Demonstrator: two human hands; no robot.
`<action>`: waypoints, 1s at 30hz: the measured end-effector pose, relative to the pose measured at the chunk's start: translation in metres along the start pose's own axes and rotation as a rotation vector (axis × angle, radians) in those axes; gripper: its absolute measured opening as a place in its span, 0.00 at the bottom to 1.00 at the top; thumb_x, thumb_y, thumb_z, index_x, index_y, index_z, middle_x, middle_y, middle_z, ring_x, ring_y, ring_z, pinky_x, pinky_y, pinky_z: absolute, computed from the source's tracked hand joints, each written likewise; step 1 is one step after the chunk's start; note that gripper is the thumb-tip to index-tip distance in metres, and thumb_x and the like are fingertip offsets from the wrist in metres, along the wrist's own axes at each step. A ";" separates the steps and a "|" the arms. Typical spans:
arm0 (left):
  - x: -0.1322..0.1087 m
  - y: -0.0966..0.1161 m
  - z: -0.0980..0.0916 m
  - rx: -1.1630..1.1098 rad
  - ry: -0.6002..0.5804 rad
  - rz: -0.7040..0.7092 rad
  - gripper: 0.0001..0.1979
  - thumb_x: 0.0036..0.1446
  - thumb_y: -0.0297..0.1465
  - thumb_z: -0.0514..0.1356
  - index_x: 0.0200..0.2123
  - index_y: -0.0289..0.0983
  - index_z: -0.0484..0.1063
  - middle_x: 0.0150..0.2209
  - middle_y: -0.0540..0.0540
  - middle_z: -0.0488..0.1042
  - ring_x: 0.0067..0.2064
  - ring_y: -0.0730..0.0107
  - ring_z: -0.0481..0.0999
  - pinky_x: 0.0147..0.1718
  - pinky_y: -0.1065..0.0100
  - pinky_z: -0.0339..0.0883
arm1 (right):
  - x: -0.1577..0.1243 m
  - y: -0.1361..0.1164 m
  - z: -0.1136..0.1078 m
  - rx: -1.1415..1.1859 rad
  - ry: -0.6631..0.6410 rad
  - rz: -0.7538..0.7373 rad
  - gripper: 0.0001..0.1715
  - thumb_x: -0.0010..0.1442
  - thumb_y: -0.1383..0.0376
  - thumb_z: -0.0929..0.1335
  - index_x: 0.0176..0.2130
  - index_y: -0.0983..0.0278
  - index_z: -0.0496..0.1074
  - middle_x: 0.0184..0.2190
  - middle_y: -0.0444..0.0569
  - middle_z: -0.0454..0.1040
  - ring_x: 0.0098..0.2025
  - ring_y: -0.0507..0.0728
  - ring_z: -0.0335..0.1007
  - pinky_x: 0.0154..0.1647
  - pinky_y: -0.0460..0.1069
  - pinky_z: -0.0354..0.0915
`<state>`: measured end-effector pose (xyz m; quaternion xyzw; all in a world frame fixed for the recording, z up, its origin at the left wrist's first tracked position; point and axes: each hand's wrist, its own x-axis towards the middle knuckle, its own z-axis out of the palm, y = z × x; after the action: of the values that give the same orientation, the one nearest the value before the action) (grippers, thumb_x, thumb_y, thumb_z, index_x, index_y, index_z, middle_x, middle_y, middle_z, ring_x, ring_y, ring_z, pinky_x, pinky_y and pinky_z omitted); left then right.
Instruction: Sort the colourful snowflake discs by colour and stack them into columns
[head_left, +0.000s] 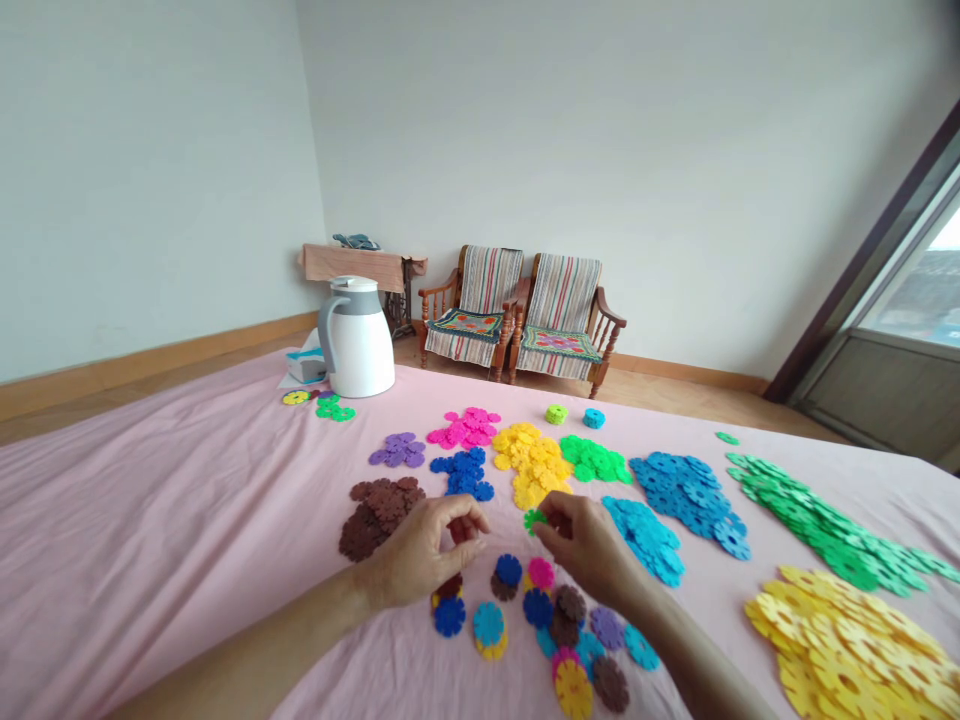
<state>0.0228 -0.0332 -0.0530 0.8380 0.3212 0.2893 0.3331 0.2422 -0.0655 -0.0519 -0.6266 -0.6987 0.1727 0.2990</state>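
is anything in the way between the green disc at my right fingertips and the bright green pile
Partly: the near right end of the yellow pile lies about on the straight line from the green disc to the bright green pile. Your right hand hides some of the gap.

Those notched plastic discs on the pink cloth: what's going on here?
A person's right hand has a bright green notched plastic disc at its fingertips. The left hand is curled opposite, with nothing visible in its grip. Mixed-colour discs lie nearer than the hands; single-colour piles, including dark brown discs and yellow discs, lie around on the pink cloth.
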 end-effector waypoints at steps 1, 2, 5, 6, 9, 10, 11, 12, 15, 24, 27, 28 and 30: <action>0.000 0.000 -0.001 0.034 -0.017 0.017 0.06 0.56 0.31 0.56 0.33 0.35 0.70 0.29 0.49 0.72 0.32 0.72 0.71 0.34 0.71 0.64 | 0.005 0.013 -0.005 -0.006 0.031 0.043 0.08 0.51 0.65 0.64 0.21 0.63 0.66 0.18 0.42 0.68 0.21 0.50 0.64 0.21 0.44 0.55; -0.001 0.001 -0.001 0.064 -0.046 0.045 0.06 0.56 0.32 0.56 0.32 0.35 0.70 0.30 0.48 0.72 0.32 0.72 0.70 0.34 0.71 0.64 | 0.009 0.026 -0.009 0.001 0.083 0.097 0.09 0.51 0.64 0.64 0.21 0.63 0.66 0.17 0.42 0.68 0.20 0.51 0.65 0.21 0.44 0.57; -0.002 0.007 -0.003 0.129 -0.178 0.190 0.09 0.53 0.37 0.59 0.34 0.37 0.71 0.33 0.47 0.72 0.36 0.68 0.70 0.38 0.68 0.63 | 0.017 0.055 -0.020 0.142 0.321 0.241 0.12 0.52 0.59 0.64 0.33 0.65 0.69 0.24 0.47 0.74 0.23 0.54 0.72 0.25 0.46 0.63; -0.002 0.010 -0.004 0.145 -0.228 0.242 0.12 0.51 0.39 0.61 0.36 0.38 0.71 0.36 0.46 0.72 0.39 0.66 0.69 0.42 0.66 0.62 | 0.018 0.060 -0.022 0.165 0.348 0.262 0.14 0.52 0.58 0.63 0.35 0.65 0.69 0.26 0.48 0.76 0.24 0.55 0.73 0.26 0.47 0.64; -0.005 0.017 -0.002 0.189 -0.338 0.346 0.27 0.42 0.49 0.65 0.42 0.40 0.69 0.44 0.42 0.70 0.46 0.58 0.66 0.50 0.58 0.57 | 0.018 0.060 -0.022 0.177 0.317 0.262 0.15 0.54 0.56 0.62 0.33 0.64 0.70 0.28 0.49 0.77 0.24 0.55 0.74 0.26 0.47 0.64; -0.006 0.018 -0.001 0.209 -0.351 0.358 0.31 0.40 0.51 0.64 0.45 0.40 0.67 0.47 0.41 0.68 0.48 0.56 0.65 0.51 0.57 0.55 | 0.017 0.057 -0.020 0.170 0.289 0.247 0.15 0.54 0.56 0.62 0.31 0.64 0.70 0.27 0.48 0.77 0.23 0.54 0.74 0.26 0.47 0.64; -0.007 0.019 0.001 0.233 -0.353 0.361 0.33 0.40 0.52 0.63 0.47 0.40 0.66 0.49 0.40 0.67 0.49 0.54 0.64 0.53 0.55 0.53 | 0.015 0.054 -0.018 0.164 0.262 0.228 0.14 0.55 0.56 0.62 0.31 0.63 0.70 0.26 0.48 0.77 0.22 0.54 0.73 0.25 0.46 0.64; -0.007 0.019 0.002 0.258 -0.350 0.361 0.34 0.42 0.53 0.62 0.50 0.40 0.64 0.50 0.39 0.65 0.51 0.53 0.62 0.54 0.54 0.51 | 0.014 0.050 -0.014 0.155 0.242 0.209 0.14 0.55 0.57 0.61 0.30 0.63 0.70 0.25 0.47 0.76 0.22 0.54 0.73 0.25 0.46 0.64; -0.008 0.016 0.009 0.318 -0.328 0.350 0.27 0.53 0.47 0.57 0.53 0.40 0.61 0.53 0.40 0.63 0.54 0.54 0.60 0.55 0.54 0.49 | 0.011 0.040 -0.003 0.112 0.215 0.149 0.14 0.56 0.58 0.60 0.30 0.63 0.70 0.24 0.47 0.75 0.23 0.54 0.71 0.25 0.46 0.62; -0.004 0.011 0.020 0.438 -0.130 0.312 0.13 0.62 0.28 0.51 0.50 0.39 0.64 0.53 0.42 0.65 0.56 0.60 0.60 0.56 0.57 0.52 | 0.011 0.039 -0.001 0.110 0.301 0.090 0.16 0.58 0.57 0.60 0.32 0.64 0.71 0.21 0.46 0.73 0.19 0.52 0.67 0.22 0.45 0.59; -0.004 0.028 0.028 0.449 -0.232 0.465 0.15 0.61 0.33 0.53 0.50 0.38 0.64 0.52 0.41 0.67 0.55 0.59 0.61 0.55 0.57 0.52 | 0.012 0.049 -0.010 0.183 0.425 0.130 0.17 0.57 0.55 0.61 0.33 0.64 0.70 0.20 0.46 0.73 0.18 0.52 0.67 0.21 0.45 0.60; -0.003 0.035 0.033 0.449 -0.275 0.528 0.17 0.60 0.36 0.54 0.51 0.38 0.64 0.53 0.41 0.66 0.54 0.58 0.61 0.55 0.57 0.52 | 0.013 0.053 -0.013 0.207 0.470 0.146 0.18 0.56 0.54 0.61 0.33 0.64 0.70 0.19 0.45 0.73 0.17 0.52 0.67 0.21 0.45 0.60; 0.001 0.046 0.046 0.453 -0.339 0.664 0.20 0.59 0.40 0.53 0.52 0.37 0.63 0.54 0.41 0.66 0.54 0.58 0.62 0.55 0.58 0.52 | 0.014 0.059 -0.019 0.251 0.558 0.187 0.19 0.54 0.53 0.62 0.33 0.65 0.70 0.18 0.45 0.73 0.17 0.52 0.66 0.20 0.45 0.61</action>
<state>0.0715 -0.0759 -0.0463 0.9833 0.0306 0.1614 0.0778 0.2997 -0.0457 -0.0709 -0.6693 -0.5024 0.1056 0.5370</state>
